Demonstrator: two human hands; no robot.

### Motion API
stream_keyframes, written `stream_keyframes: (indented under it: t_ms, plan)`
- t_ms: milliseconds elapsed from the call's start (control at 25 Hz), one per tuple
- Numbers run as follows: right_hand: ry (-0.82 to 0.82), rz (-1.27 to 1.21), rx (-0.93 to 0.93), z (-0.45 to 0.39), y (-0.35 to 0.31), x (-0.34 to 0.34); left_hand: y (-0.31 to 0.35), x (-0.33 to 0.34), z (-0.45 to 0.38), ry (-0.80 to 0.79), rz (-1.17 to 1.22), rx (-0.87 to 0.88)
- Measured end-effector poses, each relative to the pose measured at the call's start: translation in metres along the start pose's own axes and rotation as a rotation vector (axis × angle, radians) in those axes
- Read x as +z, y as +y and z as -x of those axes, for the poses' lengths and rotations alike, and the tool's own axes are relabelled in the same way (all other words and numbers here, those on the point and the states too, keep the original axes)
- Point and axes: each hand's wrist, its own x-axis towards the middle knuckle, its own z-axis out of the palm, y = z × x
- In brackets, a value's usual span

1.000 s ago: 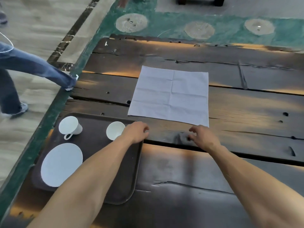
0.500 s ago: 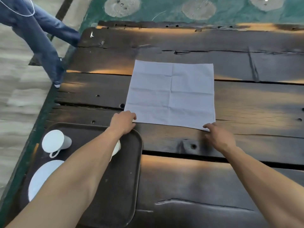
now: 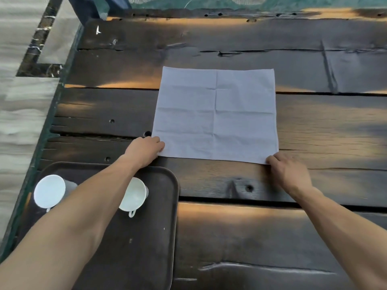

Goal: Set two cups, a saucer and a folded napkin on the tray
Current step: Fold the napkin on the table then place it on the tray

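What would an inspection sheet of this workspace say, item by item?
Surface: dark wooden table, cracked planks with holes.
Job's things: napkin lies unfolded on the table; two cups stand on the tray; saucer not in view.
Clutter: nothing seen.
Hands: left hand on the napkin's near left corner; right hand on its near right corner; grip hidden.
Cables: nothing seen.
Surroundings: pale floor at left, green floor beyond, someone's dark trouser leg at top.

Dark weathered plank table [image 3: 314, 126], warm light patches, pale wood-grain floor [image 3: 18, 114], green carpet [image 3: 209, 2] beyond
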Motion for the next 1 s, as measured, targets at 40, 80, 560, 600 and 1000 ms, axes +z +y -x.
stream_keyframes:
  t_ms: [40,80,560,600,1000]
  plan:
    - [-0.010,0.029,-0.001,0.000,-0.001,-0.001,0.000,0.000,0.001,0.010,-0.066,0.021]
    - [-0.014,0.032,0.008,0.000,-0.003,-0.002,0.001,0.000,0.001,0.011,-0.121,0.035]
    - [0.196,-0.381,0.256,0.021,0.010,-0.023,0.028,-0.027,0.038,0.231,0.212,-0.165]
    - [0.219,-0.403,0.263,0.027,0.013,-0.025,0.031,-0.028,0.045,0.257,0.280,-0.195]
    - [0.270,-0.849,0.300,0.122,0.051,-0.036,0.057,-0.023,0.128,0.480,1.033,-0.261]
